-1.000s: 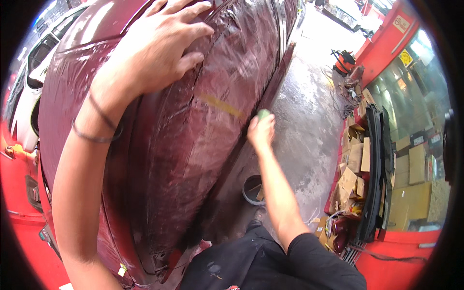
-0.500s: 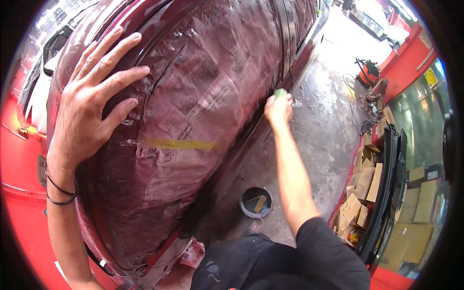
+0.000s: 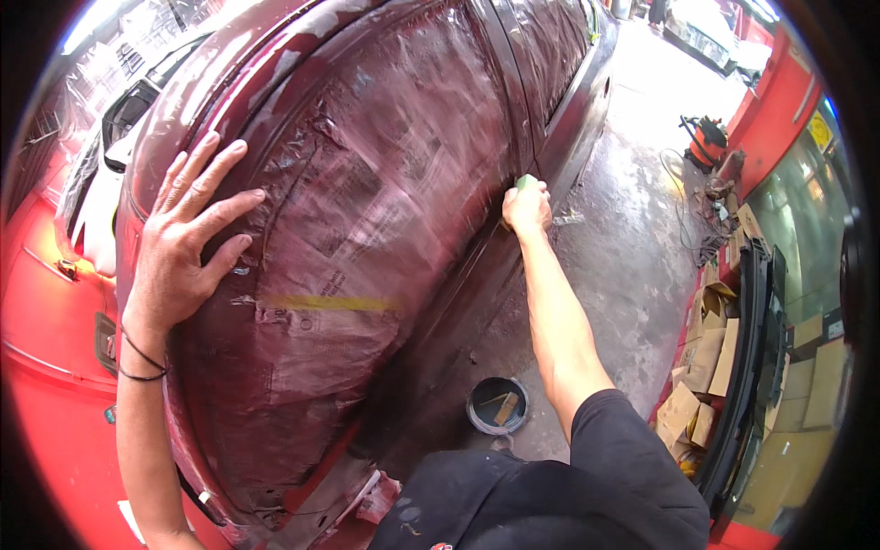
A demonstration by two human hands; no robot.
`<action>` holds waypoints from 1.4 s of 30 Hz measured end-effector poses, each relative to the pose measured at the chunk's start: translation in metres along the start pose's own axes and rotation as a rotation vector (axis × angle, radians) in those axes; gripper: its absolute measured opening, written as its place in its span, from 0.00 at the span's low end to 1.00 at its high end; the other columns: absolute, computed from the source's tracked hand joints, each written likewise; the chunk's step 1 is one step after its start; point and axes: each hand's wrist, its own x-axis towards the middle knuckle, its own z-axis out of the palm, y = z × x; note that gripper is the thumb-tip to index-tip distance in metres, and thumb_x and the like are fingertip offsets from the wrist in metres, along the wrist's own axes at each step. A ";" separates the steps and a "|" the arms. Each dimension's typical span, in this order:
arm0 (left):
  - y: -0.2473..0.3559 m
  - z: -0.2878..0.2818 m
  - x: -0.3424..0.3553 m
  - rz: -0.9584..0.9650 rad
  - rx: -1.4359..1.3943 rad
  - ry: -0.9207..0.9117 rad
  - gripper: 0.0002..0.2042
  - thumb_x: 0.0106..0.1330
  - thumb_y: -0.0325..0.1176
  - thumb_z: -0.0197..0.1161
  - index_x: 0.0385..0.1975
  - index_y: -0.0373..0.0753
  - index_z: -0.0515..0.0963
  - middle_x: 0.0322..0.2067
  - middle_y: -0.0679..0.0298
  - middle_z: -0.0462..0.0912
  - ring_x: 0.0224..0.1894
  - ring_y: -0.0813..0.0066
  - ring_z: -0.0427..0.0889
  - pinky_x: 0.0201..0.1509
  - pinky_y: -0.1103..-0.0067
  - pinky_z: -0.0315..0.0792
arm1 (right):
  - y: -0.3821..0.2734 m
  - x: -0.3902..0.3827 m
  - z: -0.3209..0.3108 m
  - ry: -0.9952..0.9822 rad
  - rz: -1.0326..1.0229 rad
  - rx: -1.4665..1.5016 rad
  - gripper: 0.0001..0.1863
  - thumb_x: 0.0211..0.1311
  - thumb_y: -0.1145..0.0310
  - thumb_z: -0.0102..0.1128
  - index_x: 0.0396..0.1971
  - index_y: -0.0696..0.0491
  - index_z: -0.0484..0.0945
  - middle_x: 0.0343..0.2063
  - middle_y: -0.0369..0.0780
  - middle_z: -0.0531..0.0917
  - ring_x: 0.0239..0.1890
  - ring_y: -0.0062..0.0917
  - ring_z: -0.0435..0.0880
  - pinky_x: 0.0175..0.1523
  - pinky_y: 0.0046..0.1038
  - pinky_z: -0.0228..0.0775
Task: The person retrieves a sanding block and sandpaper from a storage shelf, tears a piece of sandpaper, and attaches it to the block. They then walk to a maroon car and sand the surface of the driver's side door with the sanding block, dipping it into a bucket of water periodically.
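A dark red car body [image 3: 513,78] fills the middle, its large opening covered by a wrinkled, paint-misted masking sheet [image 3: 394,174] with a yellow tape strip [image 3: 335,303]. My left hand [image 3: 183,252] lies with fingers spread along the body's left upper edge, holding nothing. At the far lower corner of the opening, where a pillar meets the sill, my right hand [image 3: 527,213] grips a small green pad [image 3: 525,182] against the painted surface. The fingers cover most of the pad.
A dark bucket [image 3: 473,414] with a tan block inside stands on the grey floor [image 3: 614,266]. Cardboard boxes [image 3: 706,362] and long black trim pieces [image 3: 744,367] line the right side. Farther off are an orange-and-black machine [image 3: 706,142] and its cable. Red panels [image 3: 55,321] stand at left.
The view has shifted a little. My left hand sits lower along the body's edge, still spread. My right hand has stayed at the pillar's foot, keeping its grip on the green pad.
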 end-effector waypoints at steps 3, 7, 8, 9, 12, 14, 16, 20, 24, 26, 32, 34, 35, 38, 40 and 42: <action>-0.001 -0.001 0.000 0.002 0.019 -0.011 0.22 0.59 0.27 0.73 0.56 0.45 0.86 0.77 0.57 0.70 0.82 0.49 0.58 0.85 0.56 0.52 | 0.009 -0.038 0.011 0.046 -0.045 0.171 0.31 0.73 0.53 0.61 0.58 0.66 0.65 0.51 0.62 0.81 0.51 0.57 0.87 0.56 0.53 0.81; 0.000 -0.002 -0.006 -0.026 0.044 -0.040 0.23 0.59 0.26 0.73 0.57 0.45 0.86 0.77 0.56 0.69 0.83 0.48 0.58 0.84 0.55 0.54 | 0.011 -0.152 0.028 -0.051 0.013 0.468 0.29 0.75 0.54 0.59 0.59 0.63 0.62 0.55 0.64 0.76 0.52 0.62 0.84 0.57 0.56 0.79; 0.001 -0.003 -0.005 -0.031 0.053 -0.044 0.23 0.59 0.26 0.73 0.56 0.45 0.87 0.77 0.56 0.69 0.83 0.48 0.58 0.84 0.55 0.54 | 0.015 -0.153 0.032 -0.073 0.054 0.463 0.29 0.75 0.55 0.58 0.60 0.63 0.62 0.55 0.63 0.75 0.52 0.63 0.83 0.57 0.56 0.78; 0.002 -0.003 -0.002 -0.028 0.058 -0.051 0.23 0.58 0.26 0.73 0.56 0.45 0.87 0.77 0.56 0.69 0.83 0.48 0.58 0.84 0.55 0.54 | 0.021 -0.140 0.033 -0.017 0.018 0.483 0.30 0.74 0.55 0.58 0.60 0.64 0.63 0.54 0.64 0.76 0.53 0.63 0.83 0.57 0.56 0.77; 0.006 -0.003 0.005 -0.027 0.087 -0.071 0.23 0.57 0.26 0.73 0.56 0.45 0.87 0.77 0.56 0.69 0.83 0.48 0.58 0.84 0.55 0.53 | 0.041 -0.039 0.044 0.151 -0.073 0.467 0.29 0.74 0.54 0.58 0.56 0.67 0.65 0.49 0.65 0.80 0.52 0.62 0.84 0.56 0.56 0.77; 0.007 -0.007 0.006 -0.026 0.079 -0.066 0.22 0.57 0.27 0.73 0.55 0.45 0.87 0.77 0.56 0.69 0.83 0.48 0.58 0.85 0.54 0.52 | 0.050 0.044 0.037 0.136 -0.035 0.433 0.28 0.74 0.54 0.58 0.53 0.67 0.67 0.46 0.66 0.81 0.49 0.63 0.84 0.54 0.56 0.77; 0.003 -0.002 0.002 -0.030 0.087 -0.066 0.22 0.57 0.28 0.74 0.55 0.46 0.88 0.77 0.56 0.69 0.83 0.47 0.58 0.85 0.54 0.52 | 0.051 0.068 0.046 0.140 -0.042 0.429 0.28 0.75 0.53 0.58 0.51 0.67 0.68 0.45 0.66 0.82 0.47 0.64 0.85 0.53 0.56 0.78; 0.008 -0.004 0.004 -0.060 0.127 -0.096 0.23 0.56 0.28 0.75 0.55 0.47 0.88 0.77 0.55 0.69 0.83 0.48 0.58 0.85 0.54 0.52 | 0.046 0.014 0.049 0.174 -0.214 0.530 0.27 0.76 0.52 0.56 0.52 0.66 0.69 0.46 0.66 0.81 0.49 0.65 0.83 0.53 0.56 0.77; 0.009 -0.010 0.007 -0.063 0.111 -0.115 0.24 0.57 0.30 0.77 0.57 0.49 0.87 0.77 0.55 0.68 0.83 0.48 0.57 0.85 0.53 0.51 | 0.030 -0.066 0.038 0.054 -0.073 0.592 0.26 0.72 0.58 0.60 0.58 0.63 0.68 0.51 0.62 0.78 0.53 0.61 0.82 0.57 0.56 0.76; 0.007 -0.020 -0.004 -0.078 0.146 -0.133 0.25 0.58 0.33 0.76 0.58 0.50 0.86 0.78 0.56 0.68 0.83 0.47 0.56 0.85 0.53 0.51 | 0.016 -0.035 0.044 0.101 -0.086 0.553 0.26 0.72 0.56 0.59 0.55 0.63 0.67 0.48 0.62 0.79 0.50 0.62 0.83 0.55 0.55 0.76; 0.010 -0.005 0.011 -0.058 0.100 -0.097 0.23 0.60 0.35 0.76 0.58 0.52 0.86 0.77 0.57 0.68 0.83 0.49 0.57 0.85 0.53 0.51 | 0.052 0.030 0.040 0.174 -0.163 0.541 0.25 0.74 0.57 0.58 0.54 0.64 0.67 0.47 0.63 0.80 0.48 0.62 0.83 0.52 0.56 0.76; 0.011 -0.004 0.010 -0.070 0.110 -0.109 0.23 0.61 0.35 0.75 0.58 0.52 0.86 0.77 0.57 0.68 0.83 0.49 0.57 0.85 0.53 0.51 | 0.046 -0.044 0.034 0.148 -0.168 0.596 0.25 0.75 0.58 0.57 0.58 0.63 0.66 0.48 0.63 0.79 0.50 0.63 0.82 0.52 0.57 0.75; 0.011 -0.006 0.011 -0.071 0.101 -0.107 0.22 0.61 0.35 0.75 0.58 0.52 0.86 0.77 0.57 0.69 0.83 0.49 0.57 0.85 0.53 0.51 | 0.043 -0.082 0.036 0.168 -0.148 0.626 0.26 0.74 0.58 0.58 0.59 0.62 0.66 0.50 0.62 0.78 0.52 0.63 0.81 0.54 0.57 0.75; 0.011 -0.015 -0.007 -0.092 0.089 -0.116 0.21 0.63 0.36 0.74 0.58 0.53 0.86 0.77 0.58 0.69 0.83 0.49 0.58 0.85 0.53 0.51 | 0.036 -0.130 0.036 0.087 -0.168 0.712 0.27 0.72 0.59 0.59 0.59 0.63 0.67 0.49 0.62 0.78 0.52 0.63 0.80 0.57 0.55 0.73; 0.011 -0.017 -0.003 -0.070 0.090 -0.122 0.21 0.63 0.36 0.74 0.58 0.53 0.86 0.77 0.58 0.69 0.83 0.49 0.58 0.85 0.53 0.52 | 0.043 -0.070 0.050 0.187 -0.137 0.622 0.24 0.72 0.59 0.58 0.53 0.64 0.69 0.44 0.63 0.79 0.48 0.63 0.80 0.53 0.55 0.72; 0.013 -0.017 0.008 -0.057 0.098 -0.108 0.22 0.63 0.37 0.75 0.59 0.53 0.86 0.77 0.58 0.69 0.82 0.50 0.59 0.85 0.53 0.52 | 0.059 0.006 0.050 0.219 -0.123 0.566 0.23 0.73 0.56 0.57 0.48 0.64 0.68 0.41 0.63 0.80 0.44 0.64 0.81 0.51 0.56 0.72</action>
